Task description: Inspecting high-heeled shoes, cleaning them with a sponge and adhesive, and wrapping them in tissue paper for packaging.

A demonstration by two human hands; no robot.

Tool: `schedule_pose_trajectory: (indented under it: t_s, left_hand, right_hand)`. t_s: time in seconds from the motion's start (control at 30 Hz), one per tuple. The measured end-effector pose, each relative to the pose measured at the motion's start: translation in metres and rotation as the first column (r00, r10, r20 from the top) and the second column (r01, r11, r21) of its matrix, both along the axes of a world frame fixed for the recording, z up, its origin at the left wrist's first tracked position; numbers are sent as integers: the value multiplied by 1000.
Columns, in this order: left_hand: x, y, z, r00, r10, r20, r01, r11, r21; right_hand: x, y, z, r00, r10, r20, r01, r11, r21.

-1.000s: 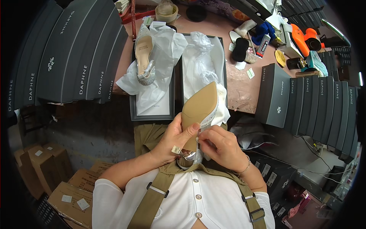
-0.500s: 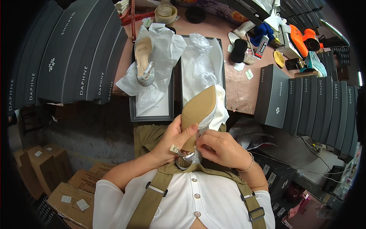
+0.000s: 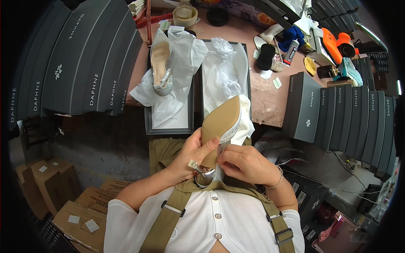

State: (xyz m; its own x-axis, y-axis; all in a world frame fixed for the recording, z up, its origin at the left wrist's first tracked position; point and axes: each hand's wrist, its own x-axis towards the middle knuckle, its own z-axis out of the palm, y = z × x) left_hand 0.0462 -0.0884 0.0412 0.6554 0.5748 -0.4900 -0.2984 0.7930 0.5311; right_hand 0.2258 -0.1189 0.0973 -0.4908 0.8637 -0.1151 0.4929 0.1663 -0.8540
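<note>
A glittery silver high-heeled shoe (image 3: 221, 120) is held sole up above my lap, its pointed toe away from me and its shiny heel towards me. My left hand (image 3: 190, 154) is closed around its left side, thumb pressed on the tan sole. My right hand (image 3: 242, 162) pinches at the shoe's right side, near the middle; what its fingertips grip is hidden. The matching shoe (image 3: 160, 63) lies insole up on white tissue paper (image 3: 185, 52) over a grey shoebox part (image 3: 168, 122). Beside it, an open box (image 3: 248, 71) holds crumpled tissue.
Grey shoeboxes stand in rows at left (image 3: 80, 63) and right (image 3: 301, 105). On the pink table (image 3: 270, 103) lie a glue tube (image 3: 291, 52), a black oval item (image 3: 265, 57), an orange tool (image 3: 332, 46) and tape rolls (image 3: 184, 19). Cardboard cartons (image 3: 78, 223) sit at lower left.
The view has shifted slightly. My right fingers have moved a little along the shoe's side; my left hand keeps the same hold.
</note>
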Motion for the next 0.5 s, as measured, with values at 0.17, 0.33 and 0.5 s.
schedule_pose_trajectory:
  t_s: [0.17, 0.33, 0.5]
  left_hand:
    - [4, 2, 6, 999, 34, 26, -33, 999, -27]
    - [0, 4, 2, 998, 41, 48, -41, 999, 12]
    - [-3, 4, -2, 997, 33, 71, -30, 999, -42]
  right_hand:
    - [-8, 3, -1, 992, -82, 94, 67, 985, 158]
    - [2, -10, 1, 922, -364, -132, 370, 929, 18]
    - [2, -26, -2, 924, -354, -145, 350, 935, -57]
